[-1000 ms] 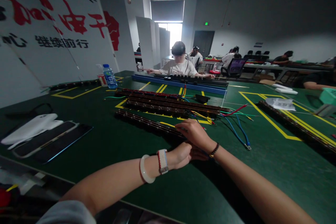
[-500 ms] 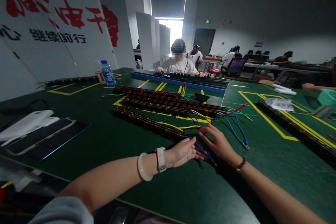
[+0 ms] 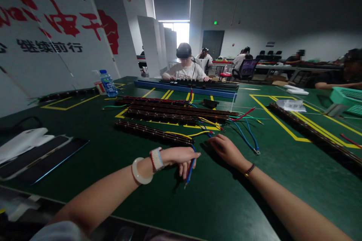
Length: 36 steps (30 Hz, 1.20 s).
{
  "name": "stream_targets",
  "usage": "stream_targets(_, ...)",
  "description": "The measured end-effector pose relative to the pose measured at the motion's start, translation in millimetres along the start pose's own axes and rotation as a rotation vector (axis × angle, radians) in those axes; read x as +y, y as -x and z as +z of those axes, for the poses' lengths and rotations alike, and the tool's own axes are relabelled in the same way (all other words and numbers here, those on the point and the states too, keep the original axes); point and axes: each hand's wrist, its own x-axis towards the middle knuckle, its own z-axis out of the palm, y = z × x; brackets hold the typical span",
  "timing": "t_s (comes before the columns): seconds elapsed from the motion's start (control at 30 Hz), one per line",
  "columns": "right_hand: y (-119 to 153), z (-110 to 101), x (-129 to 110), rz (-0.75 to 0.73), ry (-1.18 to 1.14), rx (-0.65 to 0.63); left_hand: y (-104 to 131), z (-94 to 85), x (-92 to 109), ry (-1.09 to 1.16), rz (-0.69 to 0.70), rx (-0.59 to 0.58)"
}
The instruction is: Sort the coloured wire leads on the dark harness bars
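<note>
A dark, narrow bar-shaped assembly (image 3: 152,131) lies on the green table, its near right end beside my hands. A blue wire (image 3: 190,173) comes from that end and bends down towards me. My left hand (image 3: 185,158) is closed on this wire between thumb and fingers, and the wire's bare tip points down past them. From the same assembly a yellow wire (image 3: 195,133) runs right to a small red-sleeved end. My right hand (image 3: 226,150) rests low over the table just right of that end, fingers curled together. Whatever its fingertips may hold is hidden.
More bar assemblies (image 3: 175,113) lie behind, with blue wires (image 3: 246,135) trailing right. Phones (image 3: 59,160) lie at left, near a water bottle (image 3: 109,83). Another bar (image 3: 316,130) and a green basket (image 3: 347,99) are at right. A person (image 3: 185,67) sits opposite.
My left hand has moved left and turned over, bending the blue wire down towards me. My right hand has curled and drawn clear of the yellow wire's end. The view has shifted slightly.
</note>
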Motion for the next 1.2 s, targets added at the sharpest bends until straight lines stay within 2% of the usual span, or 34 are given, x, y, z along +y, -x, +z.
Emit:
stream_targets(0.1, 1, 2, 0, -0.062, 0.044, -0.009, 15, -7.8, 9, -0.295, -0.054, 0.052)
stream_targets(0.2, 0, 2, -1, -0.066, 0.068, -0.012, 30, -8.9, 15, -0.458, -0.058, 0.137)
stream_targets(0.27, 0, 2, -1, -0.052, 0.073, -0.013, 37, -9.9, 16, -0.609, -0.036, 0.283)
stream_targets(0.37, 0, 0, -3, -0.04, 0.081, -0.026, 44, -14.6, 11, -0.847, 0.03, 0.601)
stream_targets(0.43, 0, 0, -3, -0.039, 0.088, -0.033, 46, -18.7, 7, -0.884, 0.057, 0.712)
stream_targets(0.57, 0, 1, -4, -0.036, 0.096, -0.033, 48, -23.3, 1, -0.838, 0.075, 0.79)
stream_targets(0.77, 0, 2, -2, -0.054, 0.096, -0.018, 57, -19.6, 10, -1.03, -0.109, 0.783)
stream_targets(0.83, 0, 2, -2, -0.058, 0.095, 0.0, 61, -19.9, 15, -1.047, -0.045, 0.811)
stream_targets(1.0, -1, 4, -1, -0.052, 0.123, 0.083, 60, -27.2, 14, -1.05, 0.228, 0.942)
stream_targets(1.07, -1, 5, 0, -0.048, 0.142, 0.091, 54, -31.0, 9, -1.068, 0.273, 0.964)
stream_targets(1.2, -1, 6, 0, -0.033, 0.162, 0.065, 42, -36.0, 1, -1.072, 0.293, 0.915)
